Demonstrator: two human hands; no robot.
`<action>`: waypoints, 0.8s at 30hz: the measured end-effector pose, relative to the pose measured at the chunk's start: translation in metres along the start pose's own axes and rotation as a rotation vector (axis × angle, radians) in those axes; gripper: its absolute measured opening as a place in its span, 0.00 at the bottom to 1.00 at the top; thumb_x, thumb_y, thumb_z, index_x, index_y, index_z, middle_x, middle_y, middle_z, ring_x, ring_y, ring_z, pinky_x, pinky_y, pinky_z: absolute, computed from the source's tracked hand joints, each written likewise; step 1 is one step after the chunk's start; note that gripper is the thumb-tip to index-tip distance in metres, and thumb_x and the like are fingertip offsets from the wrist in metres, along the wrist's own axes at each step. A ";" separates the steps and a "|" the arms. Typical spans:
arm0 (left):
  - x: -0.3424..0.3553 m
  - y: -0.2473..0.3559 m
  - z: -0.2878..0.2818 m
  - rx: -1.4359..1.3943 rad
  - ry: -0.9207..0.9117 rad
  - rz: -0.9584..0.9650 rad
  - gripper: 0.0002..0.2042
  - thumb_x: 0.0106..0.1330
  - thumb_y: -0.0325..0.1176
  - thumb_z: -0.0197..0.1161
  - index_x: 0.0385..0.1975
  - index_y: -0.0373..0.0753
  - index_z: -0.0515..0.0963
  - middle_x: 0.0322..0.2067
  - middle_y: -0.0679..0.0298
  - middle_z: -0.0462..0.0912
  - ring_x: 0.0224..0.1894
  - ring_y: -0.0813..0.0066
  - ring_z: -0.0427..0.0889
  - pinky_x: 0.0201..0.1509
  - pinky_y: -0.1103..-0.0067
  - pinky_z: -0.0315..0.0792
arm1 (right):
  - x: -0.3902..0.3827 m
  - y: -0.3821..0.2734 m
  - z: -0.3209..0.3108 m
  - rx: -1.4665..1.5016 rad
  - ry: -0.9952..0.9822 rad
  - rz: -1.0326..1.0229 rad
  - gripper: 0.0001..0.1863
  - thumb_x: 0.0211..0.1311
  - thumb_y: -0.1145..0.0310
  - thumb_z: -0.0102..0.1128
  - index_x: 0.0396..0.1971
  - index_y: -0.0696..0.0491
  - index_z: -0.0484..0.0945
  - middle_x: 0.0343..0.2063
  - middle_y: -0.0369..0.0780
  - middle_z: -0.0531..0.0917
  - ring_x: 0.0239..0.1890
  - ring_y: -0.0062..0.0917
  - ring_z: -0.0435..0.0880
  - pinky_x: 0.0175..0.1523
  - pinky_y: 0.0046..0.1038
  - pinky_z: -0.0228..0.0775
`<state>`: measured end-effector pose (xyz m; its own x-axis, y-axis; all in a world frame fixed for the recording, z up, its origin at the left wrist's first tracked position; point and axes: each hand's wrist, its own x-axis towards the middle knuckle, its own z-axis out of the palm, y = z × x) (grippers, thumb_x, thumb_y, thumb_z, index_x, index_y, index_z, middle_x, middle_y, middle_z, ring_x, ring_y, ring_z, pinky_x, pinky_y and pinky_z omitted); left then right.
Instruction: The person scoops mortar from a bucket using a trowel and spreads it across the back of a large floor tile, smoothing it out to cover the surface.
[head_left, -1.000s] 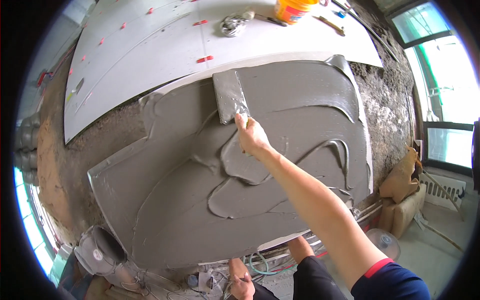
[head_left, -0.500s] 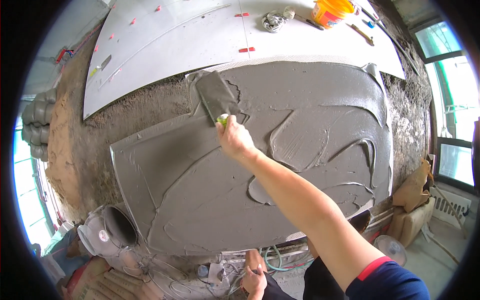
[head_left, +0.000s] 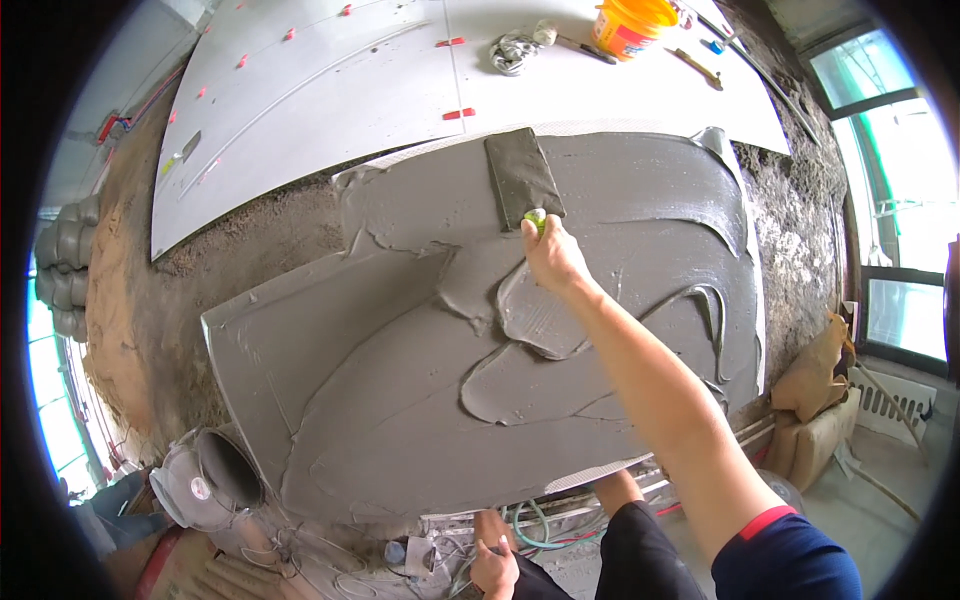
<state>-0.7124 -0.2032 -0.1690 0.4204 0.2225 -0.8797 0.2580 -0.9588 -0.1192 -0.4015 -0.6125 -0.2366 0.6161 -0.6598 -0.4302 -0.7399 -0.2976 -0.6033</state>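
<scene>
My right hand [head_left: 557, 258] is closed around the lime-green handle of a rectangular trowel [head_left: 522, 178]. The trowel's mortar-smeared blade lies on wet grey mortar [head_left: 390, 400] near the far edge. The mortar covers a large panel, whose pale, patterned edge [head_left: 606, 470] shows at the near side. Smooth areas and curved ridges mark the coating, with thicker folds on the right. My left hand [head_left: 494, 570] rests at my knee below the near edge, holding nothing that I can see; its thumb stands apart from its fingers.
Beyond the mortar lie large white tiles [head_left: 330, 110] with red clips. On them are an orange bucket [head_left: 630, 30], a coiled grey cord [head_left: 514, 53] and a small trowel [head_left: 182, 152]. A grey bucket [head_left: 195, 485] lies at the lower left; cardboard [head_left: 815, 370] leans at right.
My right hand has drawn the trowel rightward along the far part of the mortar, leaving a flatter band behind it. My left hand stays at my knee.
</scene>
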 end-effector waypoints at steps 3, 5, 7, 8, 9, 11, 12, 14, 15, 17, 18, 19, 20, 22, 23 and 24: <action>0.000 0.014 0.005 -0.022 -0.154 -0.061 0.36 0.69 0.64 0.39 0.69 0.46 0.58 0.65 0.55 0.67 0.61 0.51 0.72 0.56 0.64 0.71 | 0.016 0.023 -0.038 -0.003 0.002 0.040 0.25 0.70 0.49 0.46 0.44 0.60 0.68 0.39 0.61 0.80 0.44 0.57 0.79 0.49 0.48 0.71; 0.008 -0.014 0.034 -0.108 0.226 0.211 0.36 0.68 0.65 0.37 0.69 0.45 0.59 0.61 0.54 0.72 0.53 0.47 0.78 0.50 0.61 0.74 | 0.024 0.034 -0.046 0.038 -0.035 0.036 0.25 0.70 0.49 0.45 0.43 0.60 0.68 0.39 0.61 0.80 0.44 0.57 0.79 0.49 0.48 0.71; 0.009 -0.015 0.042 -0.080 0.287 0.272 0.40 0.67 0.68 0.35 0.69 0.43 0.58 0.57 0.50 0.75 0.51 0.45 0.78 0.48 0.60 0.74 | 0.030 0.050 -0.064 -0.001 -0.006 0.011 0.25 0.70 0.48 0.45 0.43 0.60 0.68 0.39 0.61 0.80 0.44 0.57 0.79 0.49 0.48 0.71; 0.008 -0.006 0.041 -0.029 0.146 0.145 0.41 0.66 0.68 0.35 0.69 0.41 0.58 0.55 0.48 0.77 0.51 0.44 0.78 0.49 0.60 0.74 | 0.035 0.063 -0.078 -0.055 0.027 -0.020 0.26 0.70 0.48 0.45 0.43 0.61 0.68 0.38 0.61 0.80 0.44 0.57 0.79 0.49 0.48 0.70; 0.002 0.014 0.032 0.026 0.001 0.023 0.42 0.66 0.69 0.35 0.69 0.40 0.57 0.52 0.45 0.79 0.51 0.44 0.78 0.49 0.60 0.74 | 0.041 0.079 -0.094 -0.068 0.042 -0.004 0.26 0.70 0.48 0.45 0.43 0.61 0.68 0.38 0.61 0.80 0.44 0.57 0.79 0.49 0.48 0.70; -0.003 0.033 0.022 0.183 -0.087 0.061 0.43 0.65 0.70 0.35 0.69 0.38 0.57 0.49 0.42 0.80 0.50 0.42 0.79 0.49 0.59 0.74 | 0.055 0.101 -0.123 -0.074 0.026 -0.022 0.26 0.70 0.47 0.45 0.42 0.61 0.68 0.37 0.61 0.80 0.44 0.56 0.79 0.48 0.48 0.70; 0.001 0.024 0.030 0.168 -0.029 0.049 0.43 0.65 0.70 0.35 0.69 0.38 0.58 0.47 0.42 0.81 0.48 0.42 0.80 0.48 0.57 0.74 | 0.059 0.108 -0.130 -0.040 0.023 -0.057 0.26 0.70 0.47 0.45 0.42 0.61 0.68 0.35 0.61 0.80 0.41 0.55 0.80 0.47 0.47 0.71; 0.006 0.014 0.043 0.135 0.077 0.033 0.44 0.64 0.71 0.35 0.68 0.38 0.59 0.43 0.43 0.82 0.44 0.42 0.81 0.45 0.55 0.74 | 0.067 0.122 -0.155 -0.025 0.023 -0.012 0.26 0.70 0.48 0.45 0.41 0.61 0.68 0.34 0.60 0.81 0.40 0.55 0.81 0.46 0.47 0.71; 0.007 0.013 0.047 0.145 0.070 0.042 0.44 0.64 0.71 0.35 0.68 0.38 0.59 0.43 0.43 0.82 0.44 0.42 0.81 0.45 0.55 0.74 | 0.072 0.130 -0.169 -0.016 0.018 0.025 0.26 0.70 0.48 0.45 0.41 0.61 0.69 0.33 0.60 0.81 0.38 0.54 0.81 0.45 0.47 0.71; 0.008 0.015 0.054 0.148 0.082 -0.001 0.44 0.64 0.71 0.35 0.67 0.39 0.61 0.43 0.43 0.82 0.44 0.43 0.81 0.45 0.55 0.73 | 0.087 0.152 -0.194 -0.009 0.045 0.046 0.27 0.70 0.46 0.45 0.41 0.60 0.69 0.27 0.55 0.81 0.25 0.45 0.84 0.36 0.42 0.74; 0.006 0.019 0.055 0.151 0.094 -0.039 0.44 0.63 0.72 0.35 0.67 0.39 0.63 0.43 0.44 0.83 0.44 0.43 0.81 0.45 0.55 0.73 | 0.094 0.165 -0.205 0.025 0.048 0.082 0.26 0.70 0.46 0.45 0.41 0.60 0.69 0.24 0.52 0.80 0.22 0.41 0.83 0.33 0.41 0.74; 0.006 0.018 0.057 0.151 0.125 0.001 0.44 0.63 0.72 0.36 0.66 0.40 0.64 0.42 0.45 0.83 0.44 0.43 0.81 0.45 0.55 0.73 | 0.099 0.176 -0.217 0.059 0.050 0.117 0.26 0.70 0.46 0.45 0.42 0.59 0.69 0.21 0.49 0.79 0.19 0.36 0.82 0.31 0.39 0.74; 0.011 0.009 0.062 0.200 0.133 -0.037 0.44 0.62 0.72 0.36 0.66 0.40 0.64 0.41 0.45 0.83 0.44 0.43 0.81 0.44 0.56 0.73 | 0.102 0.184 -0.225 0.085 0.081 0.139 0.26 0.70 0.47 0.45 0.44 0.58 0.70 0.18 0.45 0.77 0.16 0.31 0.80 0.27 0.37 0.73; 0.017 0.006 0.068 0.251 0.137 -0.063 0.44 0.62 0.73 0.36 0.66 0.40 0.64 0.41 0.45 0.83 0.44 0.43 0.81 0.44 0.56 0.73 | 0.115 0.224 -0.246 -0.081 0.266 0.049 0.27 0.69 0.45 0.45 0.47 0.58 0.72 0.30 0.52 0.81 0.31 0.44 0.83 0.40 0.42 0.73; 0.016 0.014 0.070 0.263 0.111 -0.055 0.44 0.62 0.73 0.36 0.66 0.40 0.64 0.41 0.45 0.83 0.44 0.43 0.82 0.44 0.56 0.73 | 0.122 0.253 -0.257 -0.241 0.439 -0.053 0.28 0.69 0.45 0.46 0.48 0.58 0.72 0.34 0.54 0.81 0.38 0.48 0.82 0.45 0.44 0.72; 0.014 0.018 0.066 0.276 0.098 -0.064 0.44 0.62 0.73 0.35 0.66 0.40 0.63 0.41 0.45 0.83 0.43 0.43 0.82 0.44 0.56 0.73 | 0.122 0.257 -0.268 -0.239 0.421 0.002 0.28 0.69 0.44 0.46 0.48 0.57 0.73 0.37 0.55 0.81 0.42 0.51 0.80 0.49 0.45 0.70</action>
<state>-0.7592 -0.2294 -0.2133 0.4959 0.2873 -0.8195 0.0457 -0.9510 -0.3058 -0.5887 -0.9544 -0.2642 0.4882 -0.8678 -0.0926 -0.8130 -0.4136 -0.4099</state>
